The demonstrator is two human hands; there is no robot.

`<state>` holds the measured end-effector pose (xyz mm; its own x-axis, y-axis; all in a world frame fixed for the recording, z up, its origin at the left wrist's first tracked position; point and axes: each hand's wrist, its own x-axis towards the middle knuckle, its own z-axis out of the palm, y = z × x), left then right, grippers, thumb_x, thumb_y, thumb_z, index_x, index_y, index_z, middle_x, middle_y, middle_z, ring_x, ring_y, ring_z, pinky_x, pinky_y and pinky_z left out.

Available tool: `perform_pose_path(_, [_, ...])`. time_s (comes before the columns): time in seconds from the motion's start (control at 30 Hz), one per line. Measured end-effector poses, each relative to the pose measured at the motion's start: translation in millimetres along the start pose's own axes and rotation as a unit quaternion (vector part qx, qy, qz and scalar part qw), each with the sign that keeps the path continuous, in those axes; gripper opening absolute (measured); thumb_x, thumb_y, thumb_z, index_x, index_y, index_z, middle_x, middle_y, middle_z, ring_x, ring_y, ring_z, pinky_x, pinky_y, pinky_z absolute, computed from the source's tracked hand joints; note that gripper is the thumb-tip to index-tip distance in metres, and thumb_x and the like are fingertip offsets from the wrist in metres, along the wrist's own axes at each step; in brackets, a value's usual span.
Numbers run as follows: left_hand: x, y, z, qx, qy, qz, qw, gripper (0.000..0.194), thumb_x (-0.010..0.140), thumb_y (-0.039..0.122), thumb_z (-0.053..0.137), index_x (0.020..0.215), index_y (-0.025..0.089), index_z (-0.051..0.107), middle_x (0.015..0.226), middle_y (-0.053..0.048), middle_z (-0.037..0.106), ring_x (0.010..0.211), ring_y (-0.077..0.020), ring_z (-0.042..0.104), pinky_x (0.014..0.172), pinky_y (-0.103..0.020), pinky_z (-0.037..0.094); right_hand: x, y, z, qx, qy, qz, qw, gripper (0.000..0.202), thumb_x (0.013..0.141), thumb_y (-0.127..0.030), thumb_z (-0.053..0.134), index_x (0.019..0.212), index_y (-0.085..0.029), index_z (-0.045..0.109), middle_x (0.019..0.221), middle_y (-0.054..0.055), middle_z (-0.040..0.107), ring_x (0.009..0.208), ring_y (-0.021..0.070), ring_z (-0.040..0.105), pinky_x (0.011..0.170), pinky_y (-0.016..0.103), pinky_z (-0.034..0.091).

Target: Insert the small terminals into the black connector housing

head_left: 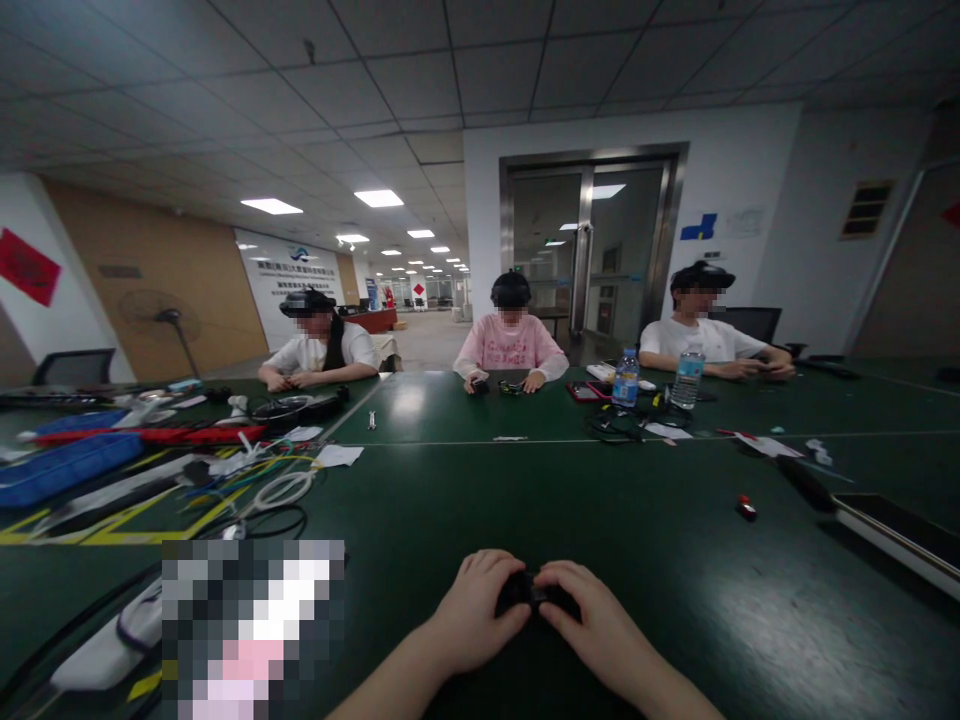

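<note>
Both my hands meet over the dark green table [420, 500], near its front edge. A small black object [534, 592] sits between them; its details are too dark to make out. My left hand [480, 605] has thumb and fingers curled around its left side. From the right, my right hand [581, 605] pinches the same object between thumb and fingers. The fingertips of the two hands are close together.
Cables [281, 490], blue trays [67, 470] and a white power strip [112, 640] lie left. A small red item [745, 507] and a flat black-topped device [900, 530] are right. Bottles [625, 378] stand farther back. Three people sit across the table.
</note>
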<state>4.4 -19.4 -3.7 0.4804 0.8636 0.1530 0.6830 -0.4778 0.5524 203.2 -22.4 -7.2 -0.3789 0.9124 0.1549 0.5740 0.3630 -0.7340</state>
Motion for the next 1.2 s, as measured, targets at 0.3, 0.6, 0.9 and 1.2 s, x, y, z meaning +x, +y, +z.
perform_pose_path(0.3, [0.9, 0.6, -0.5, -0.004, -0.005, -0.004, 1.0, 0.034, 0.08, 0.029, 0.056, 0.114, 0.022, 0.053, 0.119, -0.006, 0.054, 0.113, -0.0245, 0.045, 0.099, -0.039, 0.033, 0.5, 4.4, 0.8, 0.042, 0.024, 0.018, 0.999, 0.021, 0.08, -0.026, 0.054, 0.099, -0.027, 0.064, 0.112, 0.002, 0.062, 0.108, 0.0223, 0.055, 0.096, 0.035, 0.04])
perform_pose_path(0.6, [0.8, -0.3, -0.7, -0.008, -0.004, -0.01, 1.0, 0.033, 0.08, 0.029, 0.059, 0.111, 0.023, 0.054, 0.119, -0.005, 0.054, 0.115, -0.024, 0.044, 0.101, -0.039, 0.032, 7.9, 16.3, -6.0, 0.195, 0.075, 0.056, 0.976, 0.028, 0.079, -0.037, 0.057, 0.1, -0.02, 0.061, 0.099, 0.005, 0.067, 0.098, 0.0239, 0.06, 0.09, 0.038, 0.045])
perform_pose_path(0.9, [-0.7, 2.4, -4.5, -0.043, 0.0, -0.022, 0.999, 0.036, 0.079, 0.03, 0.061, 0.113, 0.023, 0.053, 0.121, -0.005, 0.053, 0.114, -0.0252, 0.045, 0.099, -0.042, 0.034, 8.6, 37.3, -25.7, 0.45, 0.26, 0.185, 0.834, 0.037, 0.069, -0.04, 0.07, 0.101, -0.026, 0.06, 0.099, 0.001, 0.068, 0.092, 0.0223, 0.063, 0.076, 0.034, 0.052])
perform_pose_path(1.2, [-5.4, 6.6, -12.9, -0.184, 0.012, -0.082, 0.979, 0.042, 0.08, 0.018, 0.06, 0.12, 0.025, 0.047, 0.121, -0.003, 0.054, 0.111, -0.0211, 0.051, 0.098, -0.039, 0.041, 9.5, 46.3, -36.5, 0.515, 0.289, 0.202, 0.782, 0.023, 0.072, -0.038, 0.066, 0.091, -0.028, 0.061, 0.089, -0.001, 0.07, 0.084, 0.0204, 0.065, 0.068, 0.033, 0.053])
